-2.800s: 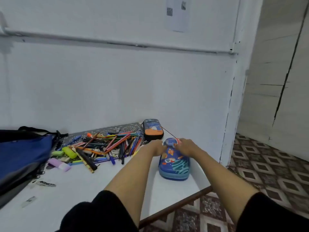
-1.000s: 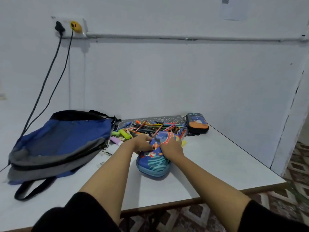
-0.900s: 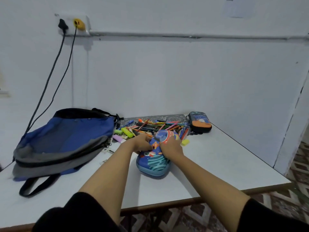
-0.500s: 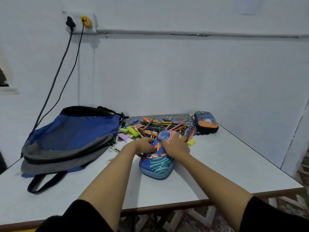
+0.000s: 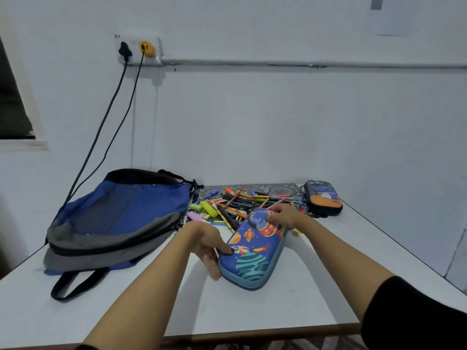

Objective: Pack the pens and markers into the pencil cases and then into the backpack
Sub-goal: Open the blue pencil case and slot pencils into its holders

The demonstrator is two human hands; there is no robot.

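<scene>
Shifting nearer, left hand [image 5: 206,242] grips pencil case [image 5: 255,252] by its side; right hand [image 5: 285,215] stays at far end, grip unclear.

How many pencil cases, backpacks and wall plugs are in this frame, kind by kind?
Pencil cases: 2 (blue space-print case, dark case with orange panel)
Backpacks: 1 (blue and grey backpack)
Wall plugs: 2 (black plug, yellow plug)
Total: 5
The pile of pens and markers is too tangled to count.
</scene>
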